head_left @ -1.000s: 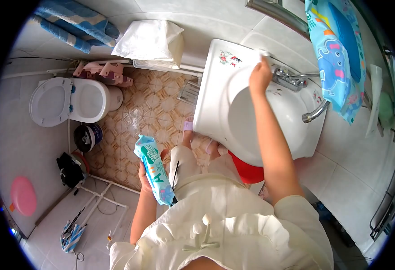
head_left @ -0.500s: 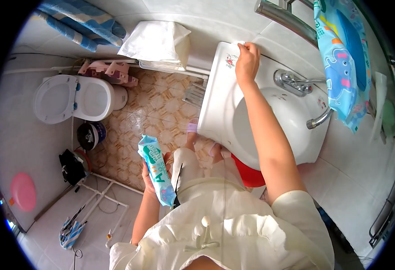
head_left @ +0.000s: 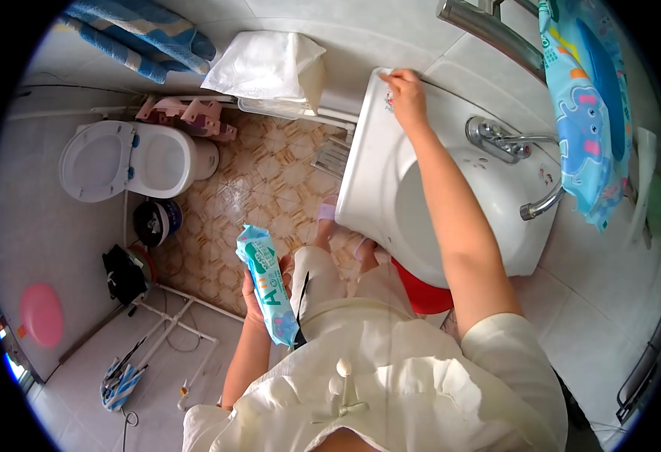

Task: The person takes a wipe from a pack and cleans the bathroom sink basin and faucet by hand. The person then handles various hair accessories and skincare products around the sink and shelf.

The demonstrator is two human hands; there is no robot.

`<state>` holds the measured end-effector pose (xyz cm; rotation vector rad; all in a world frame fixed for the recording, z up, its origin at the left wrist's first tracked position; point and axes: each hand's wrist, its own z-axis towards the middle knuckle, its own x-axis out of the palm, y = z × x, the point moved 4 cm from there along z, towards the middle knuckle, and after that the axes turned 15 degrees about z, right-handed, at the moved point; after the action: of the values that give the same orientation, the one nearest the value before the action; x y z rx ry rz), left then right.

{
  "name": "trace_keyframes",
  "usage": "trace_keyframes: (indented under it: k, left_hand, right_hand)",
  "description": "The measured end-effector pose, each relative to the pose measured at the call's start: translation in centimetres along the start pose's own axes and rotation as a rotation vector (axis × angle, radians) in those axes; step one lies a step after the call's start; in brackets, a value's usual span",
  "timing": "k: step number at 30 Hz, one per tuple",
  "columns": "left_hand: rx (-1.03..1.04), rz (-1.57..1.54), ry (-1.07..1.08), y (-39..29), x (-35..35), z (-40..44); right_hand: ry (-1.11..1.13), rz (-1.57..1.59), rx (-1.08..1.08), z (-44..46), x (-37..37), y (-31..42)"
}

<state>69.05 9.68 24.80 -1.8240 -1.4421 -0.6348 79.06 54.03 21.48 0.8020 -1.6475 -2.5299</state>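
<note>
- We hold in the left hand [head_left: 250,298] a light blue pack [head_left: 269,285], a little left of the centre of the frame. Its fingers are curled around the pack's side.
- This pack seems to us rather light and soft, so it probably bends or sags under strong pressure. Its film looks smooth, perhaps slippery if wet. We judge the middle of the body the best place for a hold, with fingers spread wide along it, better than the thin crimped ends.
- Our right hand [head_left: 411,102] is at the far corner of the white washbasin [head_left: 364,177], right of the upper centre. The fingers are bent and close together; we cannot tell if they pinch something. The glazed ceramic looks hard and smooth.
- Among the containers, a second blue pack [head_left: 586,128] hangs at upper right. We cannot see inside either pack.
- At upper centre, a white bag [head_left: 259,64] covers a container, whose content is hidden from us.
- At left, the bucket [head_left: 172,216] is dark inside, so we cannot name its content. The red basin [head_left: 426,299] is partly hidden under the washbasin.
</note>
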Motion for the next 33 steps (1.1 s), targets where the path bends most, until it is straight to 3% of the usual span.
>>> trace_keyframes:
  k: [3, 5, 8, 10, 11, 13, 15, 17, 19, 22, 23, 26, 28, 29, 33]
  left_hand:
    - [0.003, 0.002, 0.000, -0.2, 0.2, 0.0]
    - [0.008, -0.040, -0.107, -0.1, -0.3, 0.2]
    - [-0.008, -0.028, 0.006, 0.1, -0.2, 0.4]
    - [-0.003, -0.004, 0.007, 0.1, 0.0, 0.3]
    - [0.004, 0.017, 0.000, 0.2, 0.1, 0.3]
    - [0.019, 0.017, 0.013, 0.4, 0.0, 0.4]
    - [-0.013, -0.075, -0.021, 0.6, -0.6, 0.6]
    - [-0.015, -0.050, -0.042, 0.9, -0.3, 0.6]
    - [-0.027, 0.025, -0.107, 1.1, -0.2, 0.5]
    - [-0.021, -0.027, 0.018, 1.3, -0.6, 0.7]
    - [-0.013, -0.063, 0.065, 1.3, -0.5, 0.7]
    - [-0.016, 0.020, -0.100, 1.4, -0.2, 0.5]
    - [-0.015, -0.013, -0.057, 1.4, -0.3, 0.7]
    - [-0.015, -0.047, -0.013, 1.4, -0.2, 0.8]
    - [-0.004, -0.079, -0.005, 1.1, -0.2, 0.9]
  right_hand:
    - [0.165, -0.009, -0.026, -3.9, 1.2, 1.7]
    - [0.312, 0.156, 0.113, -8.0, 0.7, 2.4]
    - [0.438, 0.206, 0.017, -10.0, -1.5, 4.4]
    - [0.049, 0.024, -0.144, -5.7, -3.8, 2.8]
    - [-0.201, -0.049, -0.029, -3.6, -5.2, 2.2]
    - [-0.427, -0.244, 0.102, -1.4, -6.3, 0.1]
    - [-0.478, -0.301, 0.135, -1.8, -4.3, -1.5]
    - [-0.332, -0.224, -0.015, -2.5, -2.1, -1.1]
    - [-0.112, -0.209, -0.032, -3.4, -0.9, 0.5]
    - [-0.176, -0.195, -0.003, -2.2, -3.1, 0.1]
    - [-0.295, -0.269, 0.014, -1.6, -4.2, -0.1]
    - [-0.263, -0.238, 0.049, -1.6, -3.3, -0.4]
    - [-0.029, -0.003, 0.117, -2.8, -0.5, 0.2]
    - [0.073, -0.110, -0.103, -3.6, 0.1, 1.4]
    - [0.347, 0.112, 0.028, -5.5, -0.3, 2.5]
